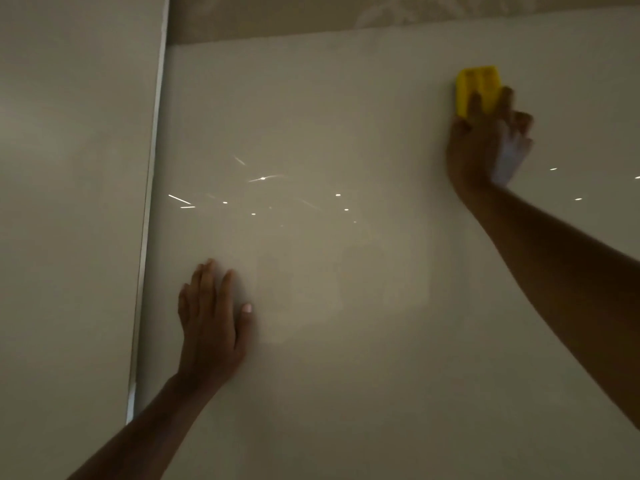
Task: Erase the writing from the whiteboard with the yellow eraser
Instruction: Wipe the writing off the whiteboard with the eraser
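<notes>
My right hand (485, 140) presses the yellow block eraser (478, 86) flat against the upper right of the glossy white whiteboard (346, 116), grip closed over its lower half. My left hand (211, 320) lies open-palmed on the board low at left, holding nothing. Wiping appears under way; no writing shows in this dim light, so the next pass calls for checking for faint marks.
</notes>
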Tool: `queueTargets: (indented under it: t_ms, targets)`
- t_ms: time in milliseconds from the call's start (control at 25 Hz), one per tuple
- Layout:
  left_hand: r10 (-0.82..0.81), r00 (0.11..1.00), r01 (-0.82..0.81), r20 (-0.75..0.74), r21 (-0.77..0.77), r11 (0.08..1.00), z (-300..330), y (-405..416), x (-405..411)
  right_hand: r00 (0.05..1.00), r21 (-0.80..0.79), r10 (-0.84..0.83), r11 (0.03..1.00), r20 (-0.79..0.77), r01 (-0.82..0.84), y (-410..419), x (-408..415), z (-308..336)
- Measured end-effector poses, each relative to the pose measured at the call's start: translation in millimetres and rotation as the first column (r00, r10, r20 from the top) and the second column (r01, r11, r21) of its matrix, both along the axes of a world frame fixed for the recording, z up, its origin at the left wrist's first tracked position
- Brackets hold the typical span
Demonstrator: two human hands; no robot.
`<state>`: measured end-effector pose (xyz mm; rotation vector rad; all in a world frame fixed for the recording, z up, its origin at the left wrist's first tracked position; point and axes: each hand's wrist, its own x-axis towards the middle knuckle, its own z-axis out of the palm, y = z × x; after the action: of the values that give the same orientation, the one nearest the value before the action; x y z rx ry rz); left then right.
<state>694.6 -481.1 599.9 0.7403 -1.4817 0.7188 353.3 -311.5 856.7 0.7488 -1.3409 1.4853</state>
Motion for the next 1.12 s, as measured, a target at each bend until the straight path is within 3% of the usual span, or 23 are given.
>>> queueTargets:
  t_ms: [160,320,400,480,600,720,800,960,1120]
  targets:
    - [0.002,1.000,-0.002,-0.021,0.025,1.000,0.7,4.6,-5.9,0.894,0.294,0.059,0.952,-0.444,0.083,-32.0,88.8,8.7]
    - [0.006,0.998,-0.005,-0.058,0.031,1.000,-3.2,8.7,-23.8,0.673,0.524,0.276,0.830,-0.687,0.194,-52.5,162.3,-31.9]
    - [0.015,0.998,-0.014,-0.061,0.024,1.000,-4.5,8.8,-31.7,0.501,0.528,0.309,0.758,-0.808,0.383,-57.7,170.3,-61.8]
    - [0.009,0.998,-0.007,-0.057,0.029,1.000,-4.5,11.2,-40.8,0.477,0.502,0.286,0.754,-0.831,0.423,-53.3,152.2,-71.8]
    - [-0.005,1.000,0.005,0.000,-0.004,1.000,-2.0,19.2,-59.3,0.626,0.497,0.223,0.813,-0.748,0.304,-28.6,94.8,-56.8]
    - [-0.024,0.998,0.025,0.053,-0.017,1.000,4.7,30.4,-83.6,0.825,0.435,0.101,0.881,-0.556,0.185,9.1,10.9,-39.5]
    - [-0.037,0.995,0.040,0.088,-0.027,0.999,9.0,39.2,-103.5,0.908,0.369,0.024,0.918,-0.419,0.147,38.4,-53.0,-38.1]
    - [-0.032,0.987,0.045,0.155,-0.079,0.996,12.1,55.9,-144.4,0.988,0.246,-0.038,0.966,-0.148,0.074,93.4,-170.6,-63.2]
    - [-0.035,0.978,0.056,0.205,-0.098,0.994,9.8,75.2,-194.0,0.988,0.189,-0.083,0.980,0.129,0.058,139.0,-266.7,-111.2]
